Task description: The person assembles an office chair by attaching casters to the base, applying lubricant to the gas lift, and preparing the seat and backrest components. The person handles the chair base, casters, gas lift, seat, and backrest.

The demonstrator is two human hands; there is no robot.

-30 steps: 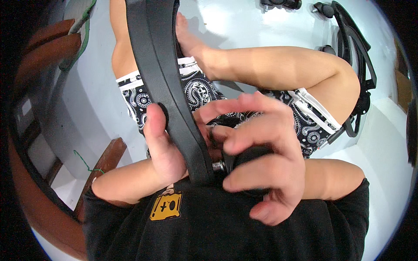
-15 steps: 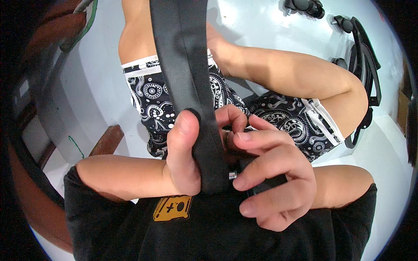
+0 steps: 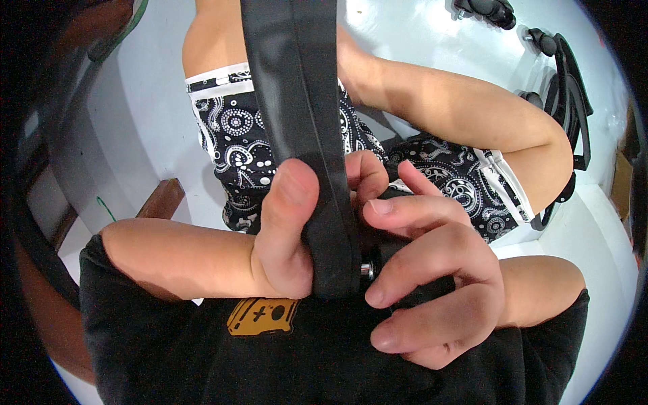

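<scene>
A long black bar (image 3: 293, 88) runs from the top edge down to my chest, smooth and ridged along its length. My left hand (image 3: 283, 233) grips its lower end, thumb along the near left side, with fingertips showing on the far right side. Close to that end, a short shiny metal stem (image 3: 366, 271) pokes out of a black piece (image 3: 387, 258) that looks like a caster. My right hand (image 3: 445, 270) has its fingers curled about this piece, which they mostly hide. The stem points at the bar's right side; whether it touches cannot be made out.
Black casters (image 3: 489, 12) lie on the pale floor at the upper right, near a curved black frame (image 3: 574, 101). My bare legs (image 3: 459, 101) are folded around the bar. On the left stands a brown wooden leg (image 3: 162, 202); a cardboard box (image 3: 621, 185) sits at far right.
The bar's upper part has shifted slightly right in the view. My right hand and the metal stem have also moved slightly right; both grips look the same.
</scene>
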